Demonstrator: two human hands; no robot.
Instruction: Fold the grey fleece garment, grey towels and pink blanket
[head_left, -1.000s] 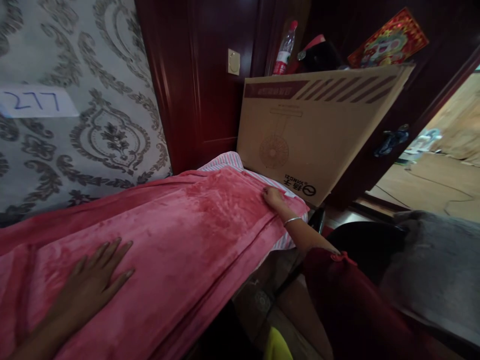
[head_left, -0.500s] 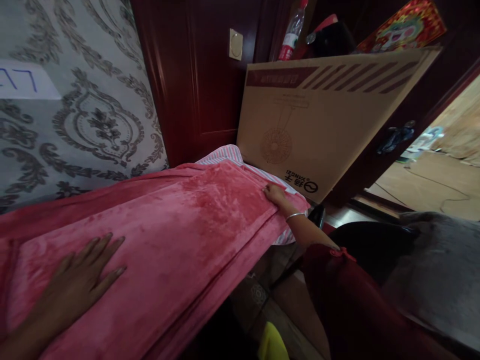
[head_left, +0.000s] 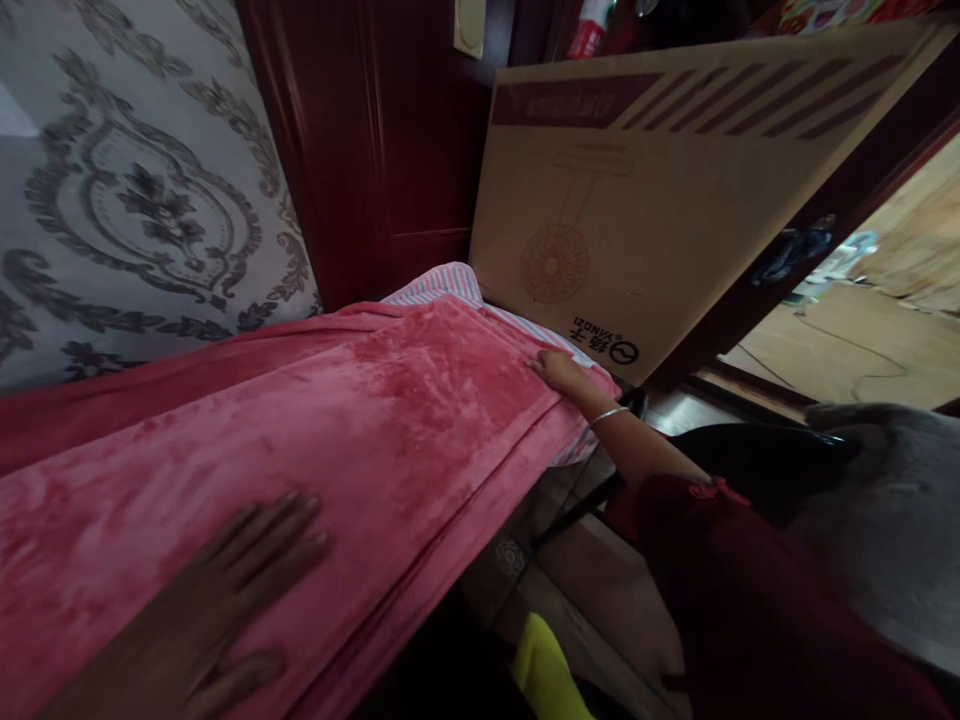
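Note:
A pink plush blanket (head_left: 360,440) lies spread over a raised surface, with a striped cloth (head_left: 442,285) showing under its far end. My left hand (head_left: 225,590) rests flat on the near part of the blanket, fingers stretched out. My right hand (head_left: 559,370), a thin bangle on its wrist, reaches to the blanket's far right corner; it lies on the edge there, and its fingers are too small to read. My right sleeve (head_left: 735,590) is dark red.
A large cardboard box (head_left: 660,190) printed with a fan leans behind the far end. Dark wooden panelling (head_left: 375,150) and patterned wallpaper (head_left: 142,200) stand behind. An open doorway (head_left: 862,320) shows at right. A grey cloth (head_left: 892,520) and a yellow object (head_left: 547,670) lie below.
The view has tilted down and shifted left. My left hand has slid rightward across the blanket. My right hand stays at the far corner.

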